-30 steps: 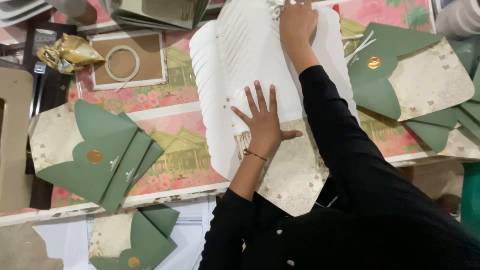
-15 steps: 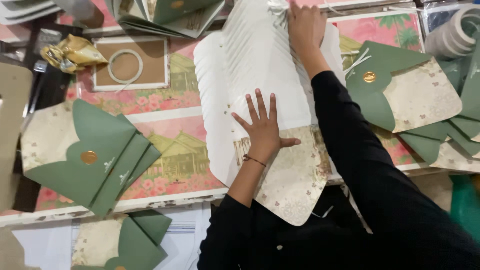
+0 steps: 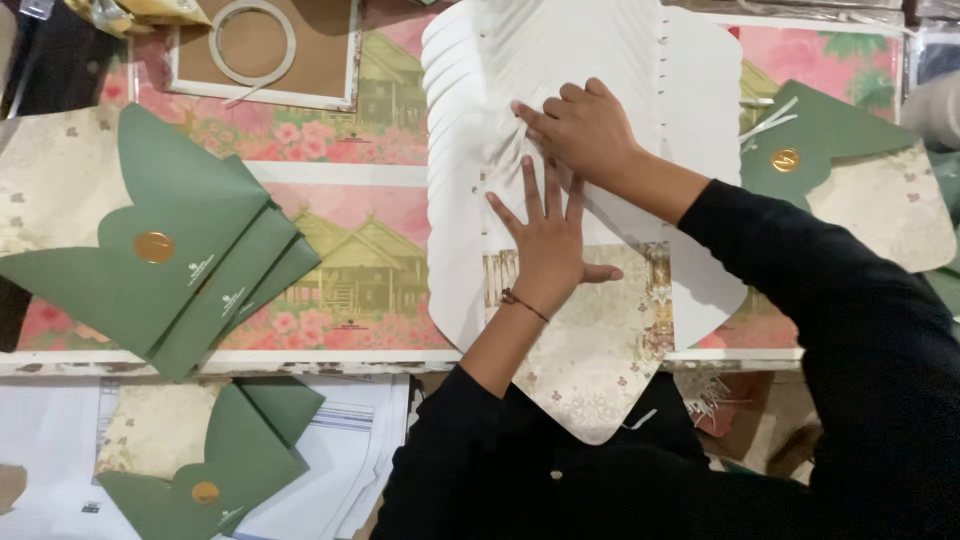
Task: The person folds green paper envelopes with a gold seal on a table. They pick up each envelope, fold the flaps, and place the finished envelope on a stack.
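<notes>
Left hand [image 3: 548, 240] flat, fingers spread, palm down on fanned stack of white cards [image 3: 560, 110], grip open, pinning not holding. Right hand [image 3: 585, 130] just above it, fingers curled, tips pressing into same stack at mid fan; no card seen pinched, so grip part closed but empty as far as visible. Stack lies overlapped like shingles, w/ a cream floral card [image 3: 600, 360] beneath, its rounded end hanging past bench [image 3: 250, 362] edge toward the lap.

Risks, judged: fan could slide or skew if either palm lifts, since cards sit loose on one another; fingertip pressure could crease thin edges; overhanging floral card could tip off bench.

Containers: green flap envelopes [image 3: 190, 260] at left, closed w/ gold round seals, contents hidden. Another green envelope [image 3: 820, 140] at right, flap shut over cream floral sleeve. One more [image 3: 215, 460] lower left on white paper. Shallow brown tray [image 3: 265, 50] top left holds a white ring.
</notes>
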